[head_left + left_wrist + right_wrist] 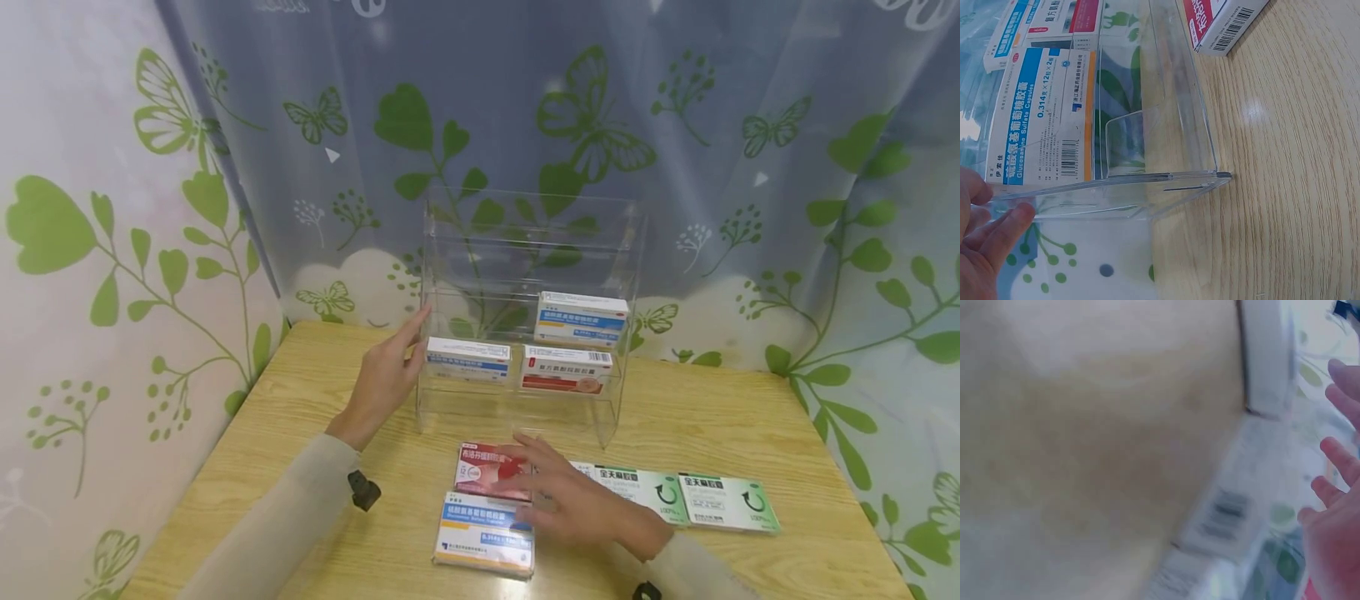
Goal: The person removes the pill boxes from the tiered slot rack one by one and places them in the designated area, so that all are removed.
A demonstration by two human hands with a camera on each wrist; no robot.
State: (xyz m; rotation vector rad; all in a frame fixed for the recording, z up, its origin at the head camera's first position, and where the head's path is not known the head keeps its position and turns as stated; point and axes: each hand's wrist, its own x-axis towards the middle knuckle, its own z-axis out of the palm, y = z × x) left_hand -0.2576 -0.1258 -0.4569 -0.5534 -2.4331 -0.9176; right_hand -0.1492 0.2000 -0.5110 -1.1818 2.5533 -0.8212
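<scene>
My left hand (382, 375) touches the left side wall of a clear acrylic tiered rack (453, 408), fingers mostly straight against it. In the left wrist view, its fingertips (1019, 215) rest at that wall beside a blue-and-white glucosamine capsule box (1041, 119). My right hand (566, 492) is spread over a red-and-white medicine box (480, 471) and the right edge of a blue-and-white glucosamine box (480, 533) on the table. Whether it touches either is unclear. The right wrist view is blurred; spread fingers (1338, 459) show there with nothing held.
Inside the rack sit a blue-and-white box (581, 321) on a higher tier and a red-and-white box (566, 371) lower right. Green-and-white medicine boxes (731, 504) lie on the wooden table (795, 433) at right. A patterned curtain (480, 83) hangs behind.
</scene>
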